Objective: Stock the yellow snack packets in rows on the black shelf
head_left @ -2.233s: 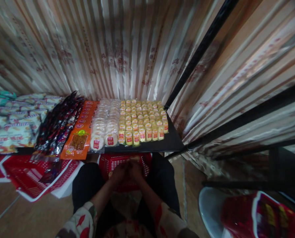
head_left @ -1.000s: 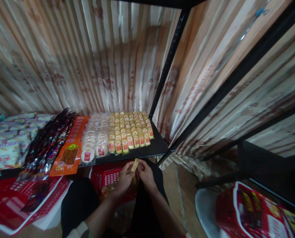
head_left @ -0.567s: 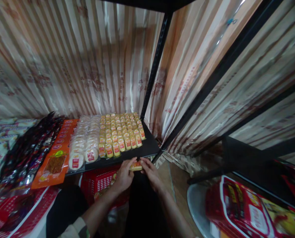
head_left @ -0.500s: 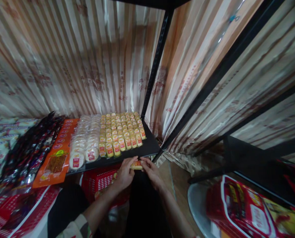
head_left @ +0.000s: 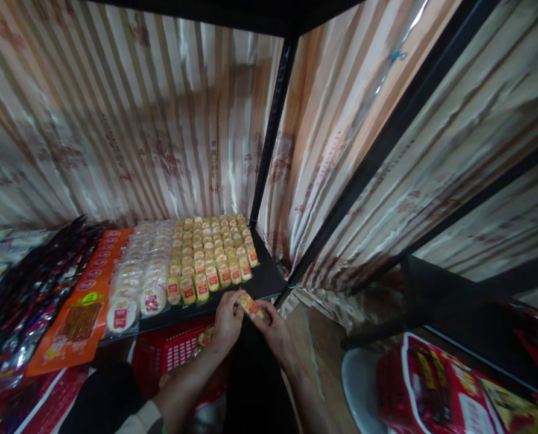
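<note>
Between my two hands is a small wrapped yellow snack cake point(head_left: 251, 305) with an orange-red label, tilted and facing up. My left hand point(head_left: 228, 322) pinches its upper left end, while my right hand point(head_left: 274, 331) grips the lower right end. Just beyond my fingers, rows of like yellow snack cakes point(head_left: 212, 278) stand on the black shelf point(head_left: 269, 274). Below my left forearm, a red basket point(head_left: 160, 346) holds more wrapped pieces, partly hidden by that arm.
Left of the cakes lie round white packaged cakes point(head_left: 123, 313), an orange snack bag point(head_left: 81, 319) and dark shiny packets point(head_left: 29, 301). A black post point(head_left: 273, 132) rises at the shelf corner. On the right, a red package point(head_left: 400, 386) sits by a grey round stool point(head_left: 359, 380).
The snack cake has turned from nearly level to slanting, its label now more toward me. Both hands still hold it. My view has shifted slightly, so the shelf appears lower and further left.
</note>
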`<state>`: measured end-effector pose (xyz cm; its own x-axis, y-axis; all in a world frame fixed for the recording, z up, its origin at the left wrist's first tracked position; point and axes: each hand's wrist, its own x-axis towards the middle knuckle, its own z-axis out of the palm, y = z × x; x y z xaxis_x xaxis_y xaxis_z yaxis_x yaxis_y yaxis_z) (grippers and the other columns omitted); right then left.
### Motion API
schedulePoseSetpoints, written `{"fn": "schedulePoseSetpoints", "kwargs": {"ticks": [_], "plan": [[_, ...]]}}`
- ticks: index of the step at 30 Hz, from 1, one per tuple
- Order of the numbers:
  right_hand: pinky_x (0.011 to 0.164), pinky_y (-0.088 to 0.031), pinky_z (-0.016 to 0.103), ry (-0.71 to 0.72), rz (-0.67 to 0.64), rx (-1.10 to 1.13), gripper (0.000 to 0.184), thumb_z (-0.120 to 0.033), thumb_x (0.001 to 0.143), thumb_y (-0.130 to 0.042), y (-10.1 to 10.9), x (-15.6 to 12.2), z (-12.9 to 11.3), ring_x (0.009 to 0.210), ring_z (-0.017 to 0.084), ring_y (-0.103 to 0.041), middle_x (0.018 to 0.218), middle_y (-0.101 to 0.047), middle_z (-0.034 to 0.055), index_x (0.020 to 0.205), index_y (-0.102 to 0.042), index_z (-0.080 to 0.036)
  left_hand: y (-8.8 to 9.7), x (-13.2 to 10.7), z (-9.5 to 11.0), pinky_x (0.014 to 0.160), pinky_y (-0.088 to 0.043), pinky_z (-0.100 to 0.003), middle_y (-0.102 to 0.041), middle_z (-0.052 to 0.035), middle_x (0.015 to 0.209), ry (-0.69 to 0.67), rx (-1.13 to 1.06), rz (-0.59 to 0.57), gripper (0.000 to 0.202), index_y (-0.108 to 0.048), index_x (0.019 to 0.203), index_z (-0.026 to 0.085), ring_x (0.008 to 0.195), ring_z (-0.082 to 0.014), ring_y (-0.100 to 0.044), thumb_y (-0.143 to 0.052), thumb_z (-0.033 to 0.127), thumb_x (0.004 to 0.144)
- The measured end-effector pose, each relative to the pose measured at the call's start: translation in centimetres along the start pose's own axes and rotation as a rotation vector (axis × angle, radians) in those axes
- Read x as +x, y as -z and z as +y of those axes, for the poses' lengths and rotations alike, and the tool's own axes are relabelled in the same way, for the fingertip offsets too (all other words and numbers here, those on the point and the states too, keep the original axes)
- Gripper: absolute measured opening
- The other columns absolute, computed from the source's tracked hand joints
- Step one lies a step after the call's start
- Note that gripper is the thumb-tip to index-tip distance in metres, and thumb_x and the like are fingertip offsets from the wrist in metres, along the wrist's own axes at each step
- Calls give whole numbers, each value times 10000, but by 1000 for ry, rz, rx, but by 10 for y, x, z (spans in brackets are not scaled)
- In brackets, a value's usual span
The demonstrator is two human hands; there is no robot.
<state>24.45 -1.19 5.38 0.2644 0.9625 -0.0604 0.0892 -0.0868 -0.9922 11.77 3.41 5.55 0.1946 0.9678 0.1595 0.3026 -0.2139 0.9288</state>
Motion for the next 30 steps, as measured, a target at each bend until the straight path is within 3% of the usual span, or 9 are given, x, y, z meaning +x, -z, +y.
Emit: {"fn": "schedulePoseSetpoints", "kwargs": {"ticks": [5,9,12,17,22,30], "plan": [[838,-471,354,151,102,-432,290,-379,700,-605,15,11,-1,913,225,-602,946,-677,49,945,-633,-226,-13,15,12,931,-462,-364,-603,-71,1012,-35,53,-19,424,-627,1040,177,993,-171,-564,-424,1,712],[813,-479,364,199,172,-636,367,-406,738,-586,21,23,-1,895,237,-604,951,-681,74,1052,-631,-221,-22,28,21,978,-434,-363,-612,-56,1025,-90,72,-48,467,-636,1042,206,1021,-162,-556,-400,-14,705],[832,-479,367,239,221,-670,388,-392,765,-553,22,35,3,908,234,-610,1004,-677,98,1097,-618,-203,-29,38,25,1018,-406,-365,-603,-72,1109,-88,70,-73,485,-614,1109,206,1087,-169,-537,-388,9,728],[793,-503,355,240,284,-587,394,-384,773,-507,23,59,5,881,225,-614,1001,-659,119,1075,-599,-149,-41,50,26,1032,-396,-353,-559,-108,1225,-45,31,-66,561,-439,1311,174,1142,-175,-518,-379,64,764],[737,-505,305,220,325,-559,434,-462,801,-483,21,84,2,825,196,-606,962,-628,115,1067,-580,-133,-48,56,18,1025,-400,-362,-555,-140,1242,38,113,-63,519,-469,1268,122,1063,-182,-566,-380,65,761],[794,-479,322,204,323,-644,418,-442,819,-469,14,112,7,876,214,-586,958,-616,121,1071,-576,-126,-50,63,4,1034,-393,-369,-565,-130,1239,60,184,-59,480,-537,1175,128,1160,-209,-513,-396,34,726]]}}
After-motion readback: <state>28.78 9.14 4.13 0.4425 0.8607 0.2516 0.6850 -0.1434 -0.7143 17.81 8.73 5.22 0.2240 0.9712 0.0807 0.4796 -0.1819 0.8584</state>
